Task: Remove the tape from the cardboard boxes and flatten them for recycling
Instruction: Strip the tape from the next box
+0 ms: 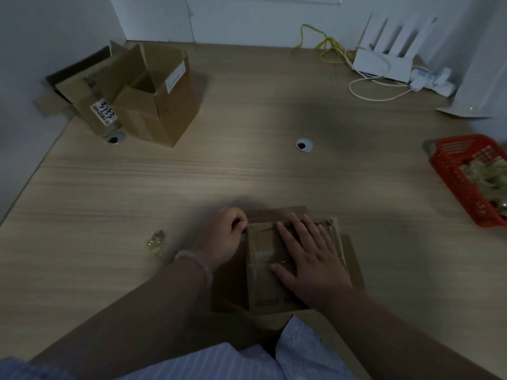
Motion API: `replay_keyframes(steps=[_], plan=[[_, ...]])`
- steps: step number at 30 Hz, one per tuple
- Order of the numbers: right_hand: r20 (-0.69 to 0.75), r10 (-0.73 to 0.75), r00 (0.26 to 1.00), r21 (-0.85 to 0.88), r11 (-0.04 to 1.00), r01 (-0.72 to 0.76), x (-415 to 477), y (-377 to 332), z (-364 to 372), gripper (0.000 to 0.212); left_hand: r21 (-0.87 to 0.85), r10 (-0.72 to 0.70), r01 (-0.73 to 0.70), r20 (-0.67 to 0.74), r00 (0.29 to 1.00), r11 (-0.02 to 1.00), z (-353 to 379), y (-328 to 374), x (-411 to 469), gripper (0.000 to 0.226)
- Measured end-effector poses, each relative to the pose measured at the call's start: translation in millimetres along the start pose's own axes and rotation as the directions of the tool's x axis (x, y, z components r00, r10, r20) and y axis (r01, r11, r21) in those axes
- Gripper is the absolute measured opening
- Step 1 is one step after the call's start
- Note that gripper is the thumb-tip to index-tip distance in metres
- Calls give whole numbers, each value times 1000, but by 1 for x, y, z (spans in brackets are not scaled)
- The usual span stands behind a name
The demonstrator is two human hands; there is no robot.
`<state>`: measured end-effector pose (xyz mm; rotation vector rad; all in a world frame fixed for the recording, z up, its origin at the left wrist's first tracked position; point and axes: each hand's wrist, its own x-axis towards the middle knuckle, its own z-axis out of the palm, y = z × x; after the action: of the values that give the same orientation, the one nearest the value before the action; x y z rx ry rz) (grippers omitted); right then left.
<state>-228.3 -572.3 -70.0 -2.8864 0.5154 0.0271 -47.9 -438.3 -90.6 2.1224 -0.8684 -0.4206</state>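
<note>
- The flattened cardboard box (264,292) lies on the worktop (247,174), directly before the person; glossy tape (251,256) runs along its left side
- The right hand (310,256) presses flat on the box, fingers straight and spread
- The left hand (222,237) sits at the box's far left corner, fingers curled, pinching the tape there
- Just left of the box lies a crumpled tape wad (157,242); far beyond the box to the left stand two open cardboard boxes (153,105); well to the right of the box sits a red basket (452,171) of tape scraps

Premises appearing to be an office: wood-grain bench (247,176) with cable grommets (304,145) is carrying a router (380,63), power strip (436,82) and cables (330,48).
</note>
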Motion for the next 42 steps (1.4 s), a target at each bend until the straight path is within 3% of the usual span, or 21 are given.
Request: replay_keyframes(steps=[8, 11, 15, 20, 23, 26, 28, 31, 34, 37, 42], plan=[[-9, 1, 1000, 26, 1000, -1, 1, 0, 0, 78, 46, 161, -161, 2, 987, 986, -9, 4, -8, 11], [-2, 0, 1000, 18, 1000, 0, 2, 1, 1, 78, -121, 13, -11, 20, 1000, 993, -10, 6, -18, 21], [9, -2, 1000, 0, 1000, 2, 2, 2, 1, 78, -410, -238, 241, 60, 969, 880, -7, 11, -30, 23], [1, 1, 1000, 6, 1000, -1, 1, 0, -1, 79, -468, -368, 361, 81, 926, 807, -5, 19, -24, 15], [6, 1, 1000, 4, 1000, -1, 2, 0, -1, 78, -217, -296, 281, -43, 954, 935, -3, 24, -24, 13], [3, -3, 1000, 9, 1000, 3, 1, 0, -1, 78, 71, -56, 70, -182, 982, 995, -3, 31, -30, 8], [-11, 1, 1000, 25, 1000, -1, 1, -1, -1, 77, 159, 94, -71, -146, 985, 985, -6, 33, -30, 4], [-10, 0, 1000, 14, 1000, 1, 1, 0, 0, 77, 283, 267, -267, 40, 963, 921, -14, 30, -34, 14], [-8, -1, 1000, 5, 1000, 1, 1, 0, 0, 77, 290, 288, -311, 122, 950, 905, -23, 26, -41, 27], [6, -3, 1000, -15, 1000, 3, 2, 1, 0, 77, 307, 298, -341, 179, 938, 889, -24, 23, -42, 26], [12, -4, 1000, -22, 1000, 5, 1, 1, 1, 77, 321, 264, -289, 121, 957, 902, -19, 30, -31, 13]])
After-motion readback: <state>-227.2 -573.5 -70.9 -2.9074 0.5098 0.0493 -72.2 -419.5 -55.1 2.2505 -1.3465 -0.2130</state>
